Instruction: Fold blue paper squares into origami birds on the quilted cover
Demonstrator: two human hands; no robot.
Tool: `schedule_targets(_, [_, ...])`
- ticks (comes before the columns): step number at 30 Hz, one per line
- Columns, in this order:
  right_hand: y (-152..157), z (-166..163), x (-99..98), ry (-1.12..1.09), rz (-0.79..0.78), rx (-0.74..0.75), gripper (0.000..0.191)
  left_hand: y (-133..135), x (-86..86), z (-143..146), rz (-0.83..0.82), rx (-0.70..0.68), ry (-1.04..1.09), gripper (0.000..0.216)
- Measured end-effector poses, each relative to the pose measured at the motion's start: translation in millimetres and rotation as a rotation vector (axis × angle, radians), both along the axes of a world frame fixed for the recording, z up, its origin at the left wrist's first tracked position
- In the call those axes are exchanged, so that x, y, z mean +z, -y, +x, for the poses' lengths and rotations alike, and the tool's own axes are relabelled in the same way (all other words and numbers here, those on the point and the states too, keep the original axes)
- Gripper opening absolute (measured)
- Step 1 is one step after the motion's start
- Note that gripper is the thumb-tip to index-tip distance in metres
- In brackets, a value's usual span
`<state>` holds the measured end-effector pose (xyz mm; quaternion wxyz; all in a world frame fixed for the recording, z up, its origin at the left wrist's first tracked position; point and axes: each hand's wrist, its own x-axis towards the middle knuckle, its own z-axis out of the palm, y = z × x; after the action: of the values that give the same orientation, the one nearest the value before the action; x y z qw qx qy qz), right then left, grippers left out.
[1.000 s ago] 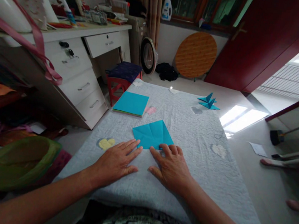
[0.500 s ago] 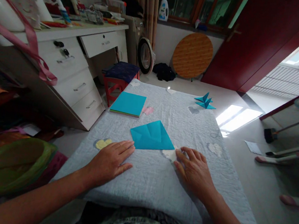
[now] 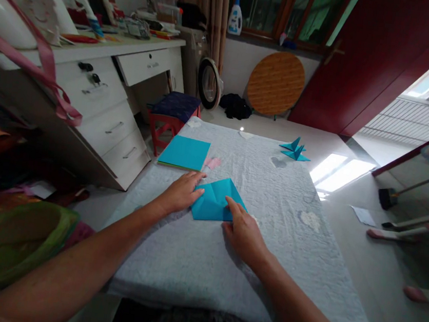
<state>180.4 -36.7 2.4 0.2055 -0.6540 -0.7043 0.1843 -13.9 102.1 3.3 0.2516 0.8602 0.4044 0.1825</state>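
A creased blue sheet of origami paper (image 3: 213, 202) lies on the cloth-covered table in front of me, partly folded, its left and right corners partly covered by my hands. At its left edge is my left hand (image 3: 182, 193), the thumb on the paper and the fingers stretched past the edge, apart from the thumb. My right hand (image 3: 247, 234) reaches over the right part, its index finger extended on the paper and its thumb by the near edge. Behind the sheet on the left sits a stack of square paper (image 3: 184, 152), blue on top. Two folded blue paper shapes (image 3: 295, 149) stand at the far right.
A pale quilted cloth (image 3: 273, 188) with patches covers the table. To the left are a white desk with drawers (image 3: 107, 112), a red stool (image 3: 164, 122) and a green-lined bin (image 3: 15, 241). A washing machine (image 3: 208, 83) with its door ajar stands behind.
Both hands have moved inward and forward, from beside the sheet's near corners onto it. The left is now at the left edge, the right over the right part. The sheet has barely shifted.
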Motion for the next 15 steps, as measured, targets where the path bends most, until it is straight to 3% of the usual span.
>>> schedule_targets(5, [3.5, 5.7, -3.1, 0.048, 0.070, 0.040, 0.027, 6.7, 3.5, -8.0, -0.363, -0.067, 0.264, 0.054])
schedule_targets(8, [4.3, 13.5, -2.2, -0.008, 0.192, 0.047, 0.026, 7.5, 9.1, -16.4, -0.589, -0.129, 0.356, 0.054])
schedule_targets(10, [3.3, 19.7, -2.0, -0.072, 0.275, 0.041, 0.027, 7.4, 12.1, -22.4, -0.707, -0.203, 0.304, 0.052])
schedule_targets(13, [0.1, 30.0, -3.7, -0.150, 0.321, 0.018, 0.023, 8.2, 15.9, -31.2, -0.747, -0.375, 0.239, 0.063])
schedule_targets(15, [-2.8, 36.9, -5.9, -0.218, 0.322, -0.001, 0.021, 9.6, 17.9, -35.9, -0.651, -0.489, 0.171, 0.077])
